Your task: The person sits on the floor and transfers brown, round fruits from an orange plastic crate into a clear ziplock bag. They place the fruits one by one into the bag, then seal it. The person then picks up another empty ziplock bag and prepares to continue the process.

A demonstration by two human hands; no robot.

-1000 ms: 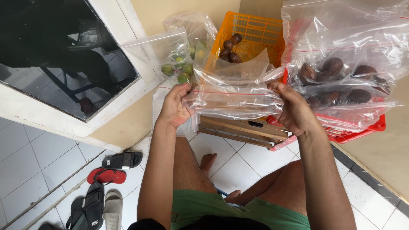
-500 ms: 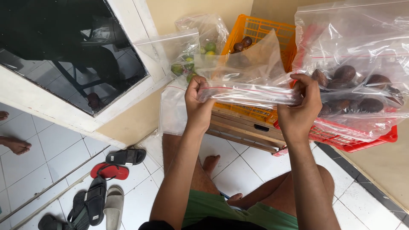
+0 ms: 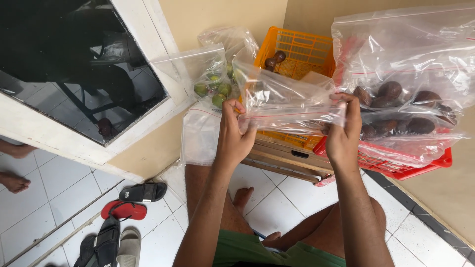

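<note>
- Two hands, yours, hold one clear zip-top bag (image 3: 292, 106) stretched between them at chest height: left hand (image 3: 233, 136) pinches its left end, right hand (image 3: 342, 131) pinches its right end, both closed on the film along the red seal line.
- One bag, judged: thin, soft and limp, nearly weightless, slick to the fingers. It looks empty, though fruit shows through it from behind. Take hold at the stiffer zip strip, not the loose body.
- One further flat clear bag (image 3: 200, 136) hangs just left of your left hand, with a faint red line near its top.
- One wooden crate (image 3: 282, 160) below your hands, under the baskets.
- One red basket (image 3: 396, 165) to the right, carrying a large clear bag of dark brown avocados (image 3: 401, 111).
- One orange basket (image 3: 297, 49) behind, a few dark fruits (image 3: 273, 60) inside.
- One clear bag of green fruit (image 3: 213, 85) farther left, beside the wall.
- Several sandals (image 3: 131, 200), black, red and pale, on the white tiled floor (image 3: 54, 198).
</note>
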